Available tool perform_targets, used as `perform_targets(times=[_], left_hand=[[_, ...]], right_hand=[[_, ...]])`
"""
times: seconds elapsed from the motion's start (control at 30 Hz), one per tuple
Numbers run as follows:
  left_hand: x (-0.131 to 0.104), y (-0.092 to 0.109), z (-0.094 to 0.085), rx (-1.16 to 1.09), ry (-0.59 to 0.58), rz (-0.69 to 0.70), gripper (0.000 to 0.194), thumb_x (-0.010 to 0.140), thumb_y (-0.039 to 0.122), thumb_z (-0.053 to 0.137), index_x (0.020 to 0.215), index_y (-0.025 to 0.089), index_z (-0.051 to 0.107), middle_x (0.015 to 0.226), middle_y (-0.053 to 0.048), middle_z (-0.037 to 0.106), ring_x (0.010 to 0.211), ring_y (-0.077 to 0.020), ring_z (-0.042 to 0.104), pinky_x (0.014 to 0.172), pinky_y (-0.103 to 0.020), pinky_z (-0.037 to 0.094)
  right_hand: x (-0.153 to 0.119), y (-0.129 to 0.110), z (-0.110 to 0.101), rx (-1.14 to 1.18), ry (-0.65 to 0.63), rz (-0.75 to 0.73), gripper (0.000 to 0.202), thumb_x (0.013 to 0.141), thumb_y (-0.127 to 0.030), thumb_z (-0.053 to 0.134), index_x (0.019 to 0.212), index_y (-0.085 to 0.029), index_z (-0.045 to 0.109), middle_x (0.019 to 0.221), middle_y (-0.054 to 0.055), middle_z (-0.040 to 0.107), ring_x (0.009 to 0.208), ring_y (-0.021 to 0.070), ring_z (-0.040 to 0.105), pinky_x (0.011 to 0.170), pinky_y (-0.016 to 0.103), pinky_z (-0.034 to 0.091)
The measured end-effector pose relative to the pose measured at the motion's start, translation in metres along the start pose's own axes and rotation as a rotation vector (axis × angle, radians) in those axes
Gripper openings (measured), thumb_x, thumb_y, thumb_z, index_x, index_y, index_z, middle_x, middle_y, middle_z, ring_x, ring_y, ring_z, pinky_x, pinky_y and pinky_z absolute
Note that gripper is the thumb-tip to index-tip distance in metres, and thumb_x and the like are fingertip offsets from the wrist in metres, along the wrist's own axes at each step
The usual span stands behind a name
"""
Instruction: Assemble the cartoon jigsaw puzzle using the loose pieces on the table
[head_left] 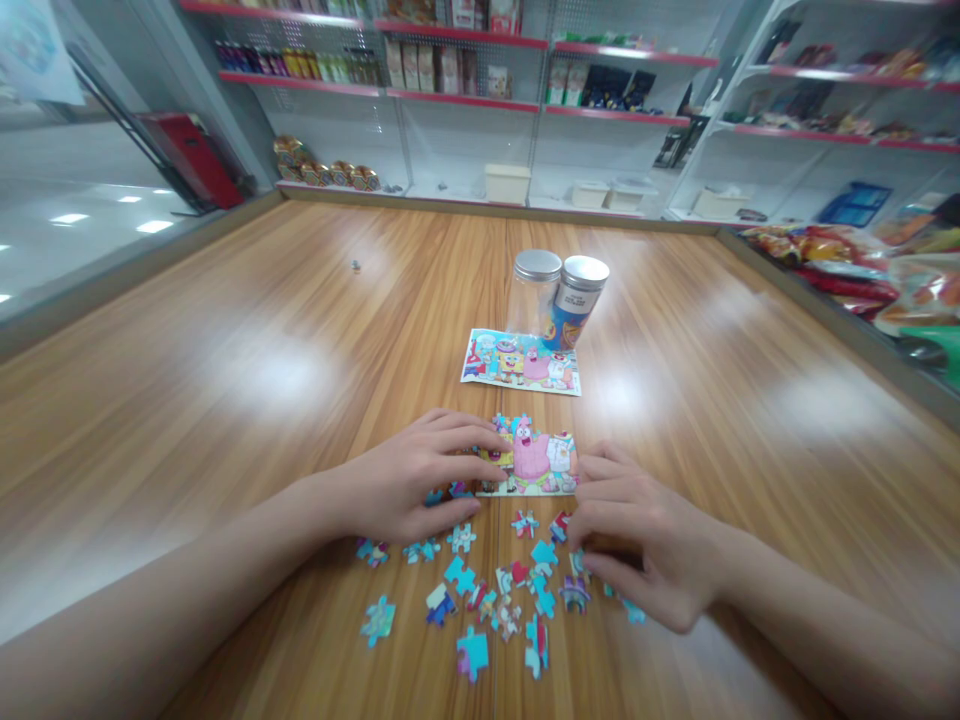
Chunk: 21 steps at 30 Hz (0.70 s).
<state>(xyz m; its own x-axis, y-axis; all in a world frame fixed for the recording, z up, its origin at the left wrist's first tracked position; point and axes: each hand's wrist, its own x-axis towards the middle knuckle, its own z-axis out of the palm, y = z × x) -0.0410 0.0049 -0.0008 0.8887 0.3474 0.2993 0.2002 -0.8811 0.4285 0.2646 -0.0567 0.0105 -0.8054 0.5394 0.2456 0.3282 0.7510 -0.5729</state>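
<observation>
A partly joined jigsaw puzzle, with a pink starfish character in its middle, lies flat on the wooden table. My left hand reaches over its left side, fingers stretched out and spread, covering part of a yellow character. At the right edge rests my right hand, its fingers bent and the thumb apart from them; no piece shows in its grasp. Close to those fingertips are a red and blue piece and a purple-grey piece. Several loose pieces, including a light-blue piece, are scattered nearer to me.
Behind the puzzle lies a printed picture sheet. A clear jar and a labelled jar, both silver-lidded, stand at its far edge. A tiny object sits far left. Stocked shelves line the back; snack bags lie right.
</observation>
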Motion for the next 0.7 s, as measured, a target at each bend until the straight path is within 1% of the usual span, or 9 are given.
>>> perform_targets(times=[0.1,0.23,0.33,0.43,0.5,0.6,0.7], left_hand=[[-0.0005,-0.0002,-0.0003,0.004,-0.005,-0.003,0.037,0.091,0.023,0.065,0.128,0.024,0.064,0.139,-0.011,0.061,0.132,-0.0299,0.054,0.111,-0.051,0.046],[-0.0009,-0.0002,-0.0001,0.007,-0.011,-0.010,0.037,0.092,0.023,0.064,0.129,0.024,0.064,0.141,-0.011,0.060,0.134,-0.0302,0.053,0.112,-0.051,0.045],[-0.0006,-0.0003,0.0000,0.007,-0.017,-0.010,0.036,0.092,0.023,0.064,0.128,0.024,0.064,0.141,-0.011,0.060,0.134,-0.0300,0.053,0.111,-0.051,0.045],[-0.0010,-0.0002,-0.0003,0.008,-0.033,-0.014,0.038,0.092,0.024,0.063,0.130,0.024,0.063,0.142,-0.011,0.059,0.135,-0.0302,0.052,0.112,-0.052,0.045],[-0.0019,0.0001,-0.0005,0.000,-0.033,-0.031,0.045,0.093,0.026,0.063,0.137,0.024,0.058,0.146,-0.012,0.056,0.135,-0.0303,0.051,0.113,-0.052,0.045],[-0.0040,0.0007,-0.0003,-0.039,0.004,-0.084,0.059,0.093,0.027,0.064,0.148,0.022,0.045,0.151,-0.014,0.049,0.138,-0.0295,0.050,0.114,-0.050,0.045],[-0.0049,0.0008,0.0006,-0.076,0.051,-0.115,0.065,0.093,0.026,0.063,0.152,0.019,0.038,0.152,-0.015,0.047,0.140,-0.0283,0.047,0.116,-0.048,0.045]], right_hand=[[-0.0006,0.0005,-0.0001,-0.005,0.001,-0.013,0.015,0.074,-0.014,0.057,0.088,-0.019,0.061,0.078,0.003,0.064,0.080,0.0213,0.053,0.077,0.039,0.030],[-0.0022,-0.0003,0.0014,0.031,-0.071,-0.064,0.016,0.079,-0.019,0.058,0.094,-0.020,0.064,0.080,0.003,0.064,0.081,0.0213,0.055,0.081,0.041,0.031],[-0.0008,-0.0039,0.0026,0.059,-0.118,-0.107,0.023,0.080,-0.016,0.058,0.101,-0.022,0.064,0.086,0.002,0.069,0.091,0.0228,0.057,0.086,0.043,0.031],[0.0015,-0.0070,0.0025,0.065,-0.140,-0.111,0.027,0.080,-0.013,0.059,0.105,-0.022,0.063,0.093,0.002,0.072,0.100,0.0239,0.057,0.090,0.044,0.030],[0.0020,-0.0075,0.0020,0.061,-0.152,-0.096,0.025,0.081,-0.014,0.059,0.104,-0.022,0.063,0.091,0.002,0.072,0.098,0.0237,0.057,0.089,0.044,0.030],[0.0011,-0.0063,0.0021,0.056,-0.155,-0.075,0.020,0.082,-0.017,0.058,0.101,-0.022,0.063,0.086,0.002,0.069,0.092,0.0235,0.056,0.087,0.043,0.030],[-0.0007,-0.0050,0.0031,0.061,-0.151,-0.056,0.017,0.080,-0.019,0.059,0.097,-0.021,0.062,0.082,0.002,0.067,0.089,0.0235,0.054,0.086,0.043,0.030]])
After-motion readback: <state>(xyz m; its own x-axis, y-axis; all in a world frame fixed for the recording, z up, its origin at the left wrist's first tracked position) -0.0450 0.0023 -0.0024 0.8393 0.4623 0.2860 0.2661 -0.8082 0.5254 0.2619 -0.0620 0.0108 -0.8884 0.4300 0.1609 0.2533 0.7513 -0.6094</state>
